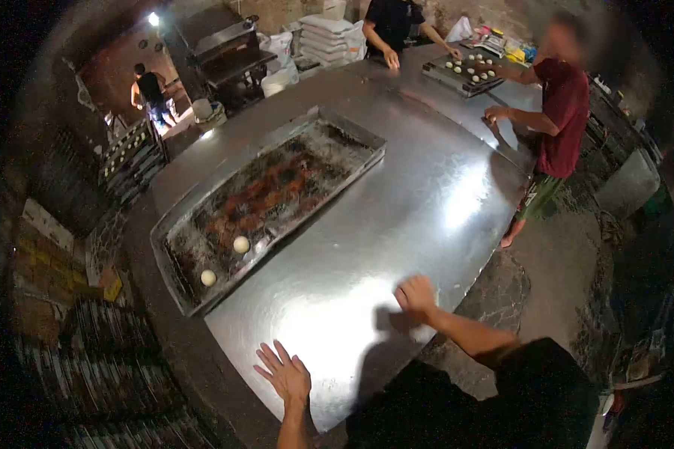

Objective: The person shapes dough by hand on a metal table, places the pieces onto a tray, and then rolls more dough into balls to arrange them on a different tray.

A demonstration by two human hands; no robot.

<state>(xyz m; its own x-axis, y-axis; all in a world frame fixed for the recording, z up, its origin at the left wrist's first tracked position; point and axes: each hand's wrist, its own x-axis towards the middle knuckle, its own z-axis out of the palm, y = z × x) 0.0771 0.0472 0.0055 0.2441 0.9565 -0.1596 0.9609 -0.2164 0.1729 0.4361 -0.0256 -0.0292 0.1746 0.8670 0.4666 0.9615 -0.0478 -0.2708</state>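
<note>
My left hand (pixel 284 376) is over the near left part of the metal tabletop (pixel 367 232), its fingers spread and nothing in it. To the right, my right hand (pixel 416 296) is curled above the table near its edge; whether something is inside the fingers is hidden. A large rectangular baking tray (pixel 354 125) with a dark, stained bottom lies ahead of my left hand. Two pale dough balls, one dough ball (pixel 241 244) and a second dough ball (pixel 208 278), sit in its near left end, apart from both hands.
A person in a maroon shirt (pixel 564 112) stands at the right side of the table. Another person in black (pixel 393 26) works at the far end, by a tray of several dough balls (pixel 468 86). Stacked sacks (pixel 326 41) and a rack with dough balls (pixel 131 157) stand behind.
</note>
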